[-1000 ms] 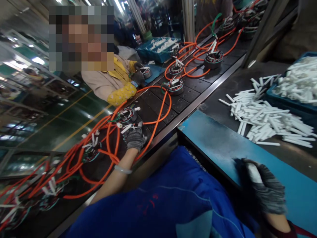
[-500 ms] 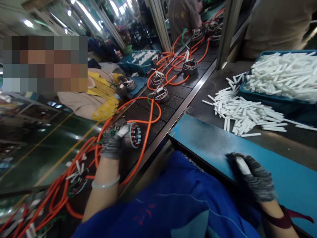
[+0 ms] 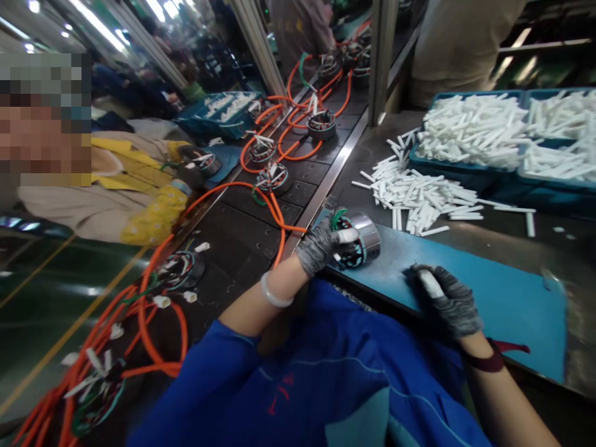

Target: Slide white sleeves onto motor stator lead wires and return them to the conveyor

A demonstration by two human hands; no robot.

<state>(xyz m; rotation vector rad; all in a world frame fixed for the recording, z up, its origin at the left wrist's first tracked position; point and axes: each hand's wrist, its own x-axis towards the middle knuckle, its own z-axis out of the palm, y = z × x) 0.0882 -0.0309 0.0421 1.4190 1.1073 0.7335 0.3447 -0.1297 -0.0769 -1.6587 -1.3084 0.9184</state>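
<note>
My left hand [image 3: 321,248], in a grey knitted glove with a white-covered thumb, grips a motor stator [image 3: 365,239] by its near side. The stator is a ring with a shiny metal outer wall, windings inside and green wire at its top. It is tilted over the far left end of a blue mat [image 3: 507,279]. My right hand [image 3: 447,295], gloved the same way, hovers at the mat's near edge with its fingers loosely bent and nothing visible in them. Its fingertips are blurred.
White tubes [image 3: 419,192] lie heaped beyond the mat, before blue bins [image 3: 465,171] full of them. On the conveyor [image 3: 223,230] at left are more stators [image 3: 272,177] and orange cords [image 3: 144,298]. A co-worker's yellow sleeve [image 3: 153,214] is across the line.
My left hand has carried the stator rightward from over the conveyor to the blue mat. My right hand stays by the mat's near edge. The view has shifted to the right.
</note>
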